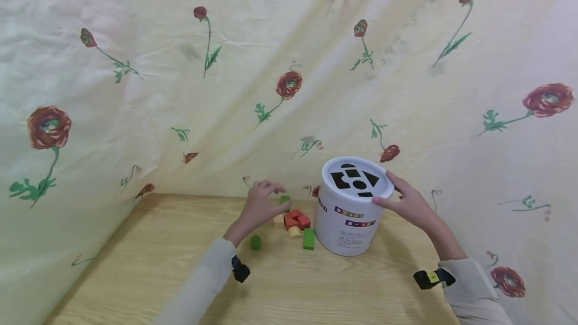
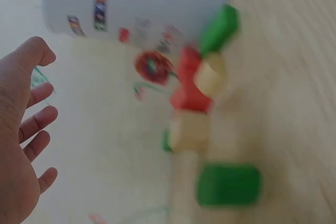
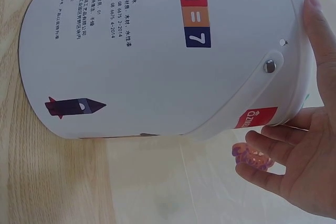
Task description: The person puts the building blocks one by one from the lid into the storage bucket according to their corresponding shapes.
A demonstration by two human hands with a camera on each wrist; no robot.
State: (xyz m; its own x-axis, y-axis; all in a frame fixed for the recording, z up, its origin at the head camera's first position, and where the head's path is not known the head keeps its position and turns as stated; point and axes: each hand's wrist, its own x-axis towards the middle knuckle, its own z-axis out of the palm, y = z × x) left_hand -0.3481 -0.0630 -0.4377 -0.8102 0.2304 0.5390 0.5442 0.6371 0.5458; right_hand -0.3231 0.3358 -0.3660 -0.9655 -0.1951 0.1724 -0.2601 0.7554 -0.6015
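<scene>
A white toy bucket (image 1: 327,224) stands on the table, its round lid (image 1: 384,184) cut with several shaped holes. My right hand (image 1: 413,207) holds the bucket at its upper right edge, thumb along the front of the rim and fingers round the far side. In the right wrist view the little and ring fingers hang off the wall. My left hand (image 1: 262,204) holds nothing, raised over the blocks with its fingers loosely bent. Left of the bucket lie several red blocks (image 1: 291,221), a tan cylinder (image 1: 294,232), a green rectangular block (image 1: 308,239) and a green cylinder (image 1: 255,242).
Another green block (image 1: 285,199) and a pale wooden block (image 1: 278,221) are partly behind my left hand. A flowered cloth (image 1: 235,104) hangs behind and at both sides of the wooden table (image 1: 158,245). The bucket's white handle (image 3: 236,95) hangs down its side.
</scene>
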